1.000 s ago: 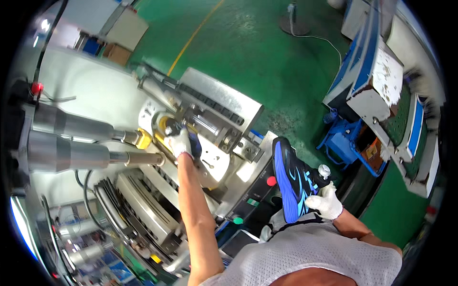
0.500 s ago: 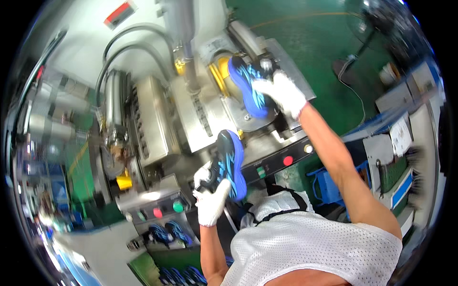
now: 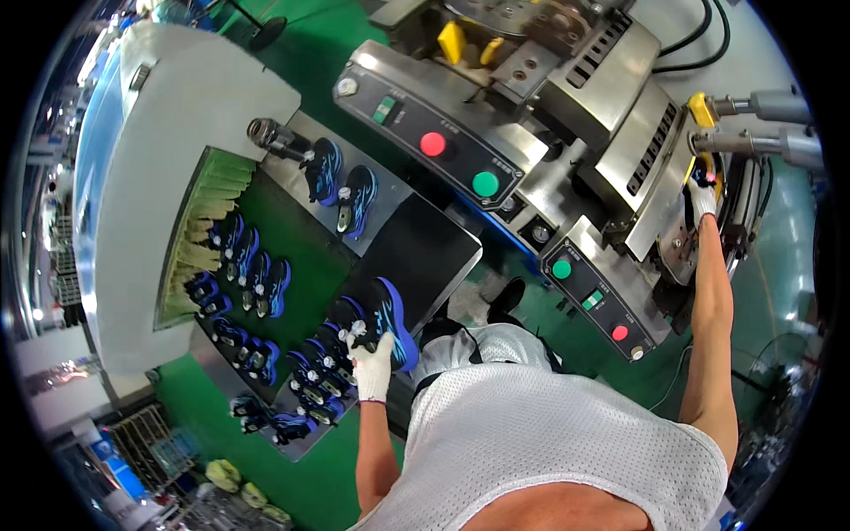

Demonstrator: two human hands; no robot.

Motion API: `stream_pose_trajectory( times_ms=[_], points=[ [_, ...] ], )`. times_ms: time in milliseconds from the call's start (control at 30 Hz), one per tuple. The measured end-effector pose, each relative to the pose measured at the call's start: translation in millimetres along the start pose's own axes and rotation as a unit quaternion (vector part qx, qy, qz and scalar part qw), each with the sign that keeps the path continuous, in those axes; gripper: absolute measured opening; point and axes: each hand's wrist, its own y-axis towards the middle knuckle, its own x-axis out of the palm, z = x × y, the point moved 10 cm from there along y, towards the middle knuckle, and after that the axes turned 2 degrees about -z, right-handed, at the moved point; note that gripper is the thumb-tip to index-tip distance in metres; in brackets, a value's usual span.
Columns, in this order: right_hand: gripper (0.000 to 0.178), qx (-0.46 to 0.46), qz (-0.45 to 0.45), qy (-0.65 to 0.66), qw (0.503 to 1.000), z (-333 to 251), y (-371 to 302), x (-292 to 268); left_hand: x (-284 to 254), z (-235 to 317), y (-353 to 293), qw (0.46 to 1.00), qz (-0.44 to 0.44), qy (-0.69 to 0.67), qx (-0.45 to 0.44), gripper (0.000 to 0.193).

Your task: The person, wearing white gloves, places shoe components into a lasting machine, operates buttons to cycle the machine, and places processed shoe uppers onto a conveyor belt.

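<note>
One metal machine [image 3: 553, 93] with two control panels [image 3: 459, 164] faces one pale housing [image 3: 168, 133]. Two shoes [image 3: 358, 202] rest on the grey surface [image 3: 390, 195]; the crowded shoes [image 3: 305, 380] lower left overlap, hard to count. Beside these, the left hand [image 3: 370, 361] grips one blue-soled shoe [image 3: 390, 320]; half a second ago, it held one by the machine. The right hand [image 3: 702, 192], partly hidden, reaches the machine; I cannot tell its grip.

Blue-and-black shoes [image 3: 276, 288] lie on the green conveyor belt [image 3: 310, 237], two on the metal ledge [image 3: 388, 196] along its far side, and more on its near ledge [image 3: 215, 361].
</note>
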Motion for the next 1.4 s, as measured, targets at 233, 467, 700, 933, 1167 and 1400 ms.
stream_pose_trajectory(
  times_ms=[233, 467, 700, 933, 1167, 1400],
  points=[
    [0.088, -0.282, 0.163, 0.107, 0.939, -258.4, -347.4, -62.4, 22.7, -37.2, 70.7, 0.998, -0.002, -0.057, -0.018, 0.067],
    [0.107, -0.335, -0.006, -0.245, 0.91, -249.1, -443.1, 129.3, 53.6, -93.1, 110.1, 0.995, 0.048, -0.019, 0.09, 0.073],
    [0.111, -0.307, -0.072, -0.189, 0.93, -264.8, -474.4, 102.4, -108.3, -76.1, 146.8, 0.975, 0.066, -0.049, 0.205, 0.067],
    [0.1, -0.282, -0.232, -0.161, 0.917, -294.2, -543.8, 157.9, -221.8, -149.6, 281.3, 0.959, 0.156, 0.163, 0.172, 0.067],
    [0.089, -0.333, -0.326, -0.079, 0.881, -424.1, -604.5, 164.2, -198.0, -166.9, 344.1, 0.961, 0.087, 0.198, 0.172, 0.054],
    [0.082, -0.149, -0.59, 0.342, 0.716, -488.1, -664.6, 145.6, -162.6, 11.9, 178.9, 0.891, -0.12, -0.416, 0.139, 0.053]
  ],
)
